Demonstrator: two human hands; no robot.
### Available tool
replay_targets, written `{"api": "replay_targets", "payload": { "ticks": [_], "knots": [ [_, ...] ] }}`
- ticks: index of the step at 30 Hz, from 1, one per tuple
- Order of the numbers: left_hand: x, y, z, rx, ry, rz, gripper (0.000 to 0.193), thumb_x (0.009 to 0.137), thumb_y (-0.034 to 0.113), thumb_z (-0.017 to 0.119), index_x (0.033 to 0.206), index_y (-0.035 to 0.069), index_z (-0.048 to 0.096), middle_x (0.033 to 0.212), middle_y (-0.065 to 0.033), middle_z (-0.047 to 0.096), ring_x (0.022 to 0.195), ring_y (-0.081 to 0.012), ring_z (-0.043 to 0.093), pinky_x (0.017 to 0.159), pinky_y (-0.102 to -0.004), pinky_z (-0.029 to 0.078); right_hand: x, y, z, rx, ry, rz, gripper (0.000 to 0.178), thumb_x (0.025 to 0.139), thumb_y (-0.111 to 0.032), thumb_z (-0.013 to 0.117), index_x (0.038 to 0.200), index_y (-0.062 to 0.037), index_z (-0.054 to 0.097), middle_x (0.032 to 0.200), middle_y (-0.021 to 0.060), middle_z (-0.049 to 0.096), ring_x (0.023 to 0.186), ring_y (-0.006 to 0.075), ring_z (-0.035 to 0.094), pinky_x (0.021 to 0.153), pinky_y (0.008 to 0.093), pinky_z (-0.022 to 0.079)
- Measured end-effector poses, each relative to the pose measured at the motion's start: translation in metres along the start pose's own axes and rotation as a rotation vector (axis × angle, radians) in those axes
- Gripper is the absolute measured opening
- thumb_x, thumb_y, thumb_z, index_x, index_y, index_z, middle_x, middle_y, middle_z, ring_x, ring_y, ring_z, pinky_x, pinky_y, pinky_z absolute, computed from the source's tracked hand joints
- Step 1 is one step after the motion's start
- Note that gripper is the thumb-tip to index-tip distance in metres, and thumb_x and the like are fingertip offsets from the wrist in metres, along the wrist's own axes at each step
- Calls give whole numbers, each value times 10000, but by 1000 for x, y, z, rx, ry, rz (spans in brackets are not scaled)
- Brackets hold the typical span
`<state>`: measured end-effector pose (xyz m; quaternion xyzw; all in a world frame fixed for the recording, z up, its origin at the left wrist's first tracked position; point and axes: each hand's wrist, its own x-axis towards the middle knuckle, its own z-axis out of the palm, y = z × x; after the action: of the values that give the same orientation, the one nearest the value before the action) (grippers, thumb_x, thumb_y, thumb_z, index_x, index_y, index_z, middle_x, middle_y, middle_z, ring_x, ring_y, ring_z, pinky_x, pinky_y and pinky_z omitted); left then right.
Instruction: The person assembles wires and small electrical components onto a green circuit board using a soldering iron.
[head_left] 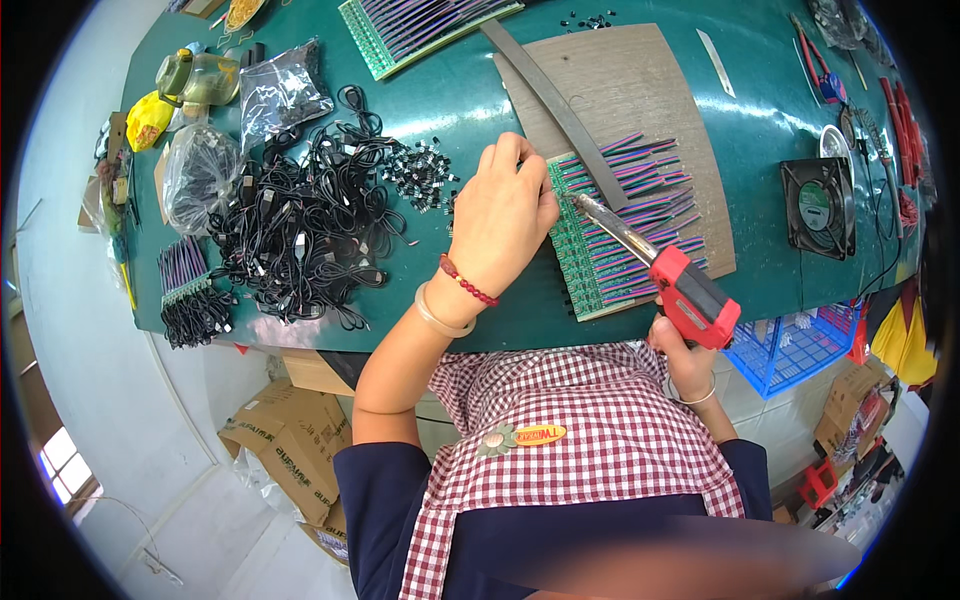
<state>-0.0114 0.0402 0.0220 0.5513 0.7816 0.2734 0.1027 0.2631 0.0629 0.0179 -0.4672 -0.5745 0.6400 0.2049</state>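
Circuit panel (pixel 578 245), green, with rows of pink, violet and dark wires running to the right, lies near the front edge of the bench (pixel 460 105), and I see it between the two hands, overlapping a brown wooden sheet (pixel 625 75). The bench is the biggest thing in my view, its green top curving with my lens. Next in size comes that sheet, spread beyond the panel. To the left I have a tangled heap of black cables (pixel 300 220). At the far side I make out a second panel (pixel 410 35) with similar wires. A flat grey bar (pixel 547 100) slants over the sheet, its near end over the first panel's wires. I see a red and black soldering gun (pixel 697 295) pointing up and left, its tip by the panel's left edge; I cannot tell whether it touches. The left grip (pixel 505 205) is bent-fingered beside that same edge; its fingertips are partly hidden, so I cannot tell whether it pinches anything. The right grip (pixel 684 362) is closed around the gun's handle. A square black fan (pixel 818 208) stands farther right. Smallest, I find loose connectors (pixel 420 175) scattered beside the cables.
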Motion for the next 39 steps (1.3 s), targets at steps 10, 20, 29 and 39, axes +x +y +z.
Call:
{"api": "replay_targets", "payload": {
  "ticks": [10,20,29,39],
  "knots": [
    [1,-1,-3,2,-16,22,99,694,41,617,719,13,526,921,-105,502,788,-271,543,636,-359,481,1,-4,2,-121,-55,-75,149,792,-54,648,924,-7,596,793,6,579,673,88,532,601,249,437],
    [2,-2,-5,-9,-54,21,91,697,43,616,718,18,531,907,-98,504,768,-269,548,613,-355,485,2,-7,1,-182,-68,-195,125,807,-32,628,921,-3,587,785,7,570,671,83,523,589,238,429],
    [2,-2,-5,6,-31,38,89,697,40,619,719,17,536,902,-97,505,766,-265,552,607,-346,487,7,-7,3,-249,-90,-252,128,784,-40,645,899,-10,596,770,23,565,660,104,527,575,249,426],
    [3,-2,-5,9,-45,29,86,698,44,618,722,21,539,904,-88,504,772,-260,553,610,-347,489,1,-11,-1,-121,-64,-130,129,811,-68,639,920,-15,596,787,9,577,689,88,527,607,257,434]
  ]
}}
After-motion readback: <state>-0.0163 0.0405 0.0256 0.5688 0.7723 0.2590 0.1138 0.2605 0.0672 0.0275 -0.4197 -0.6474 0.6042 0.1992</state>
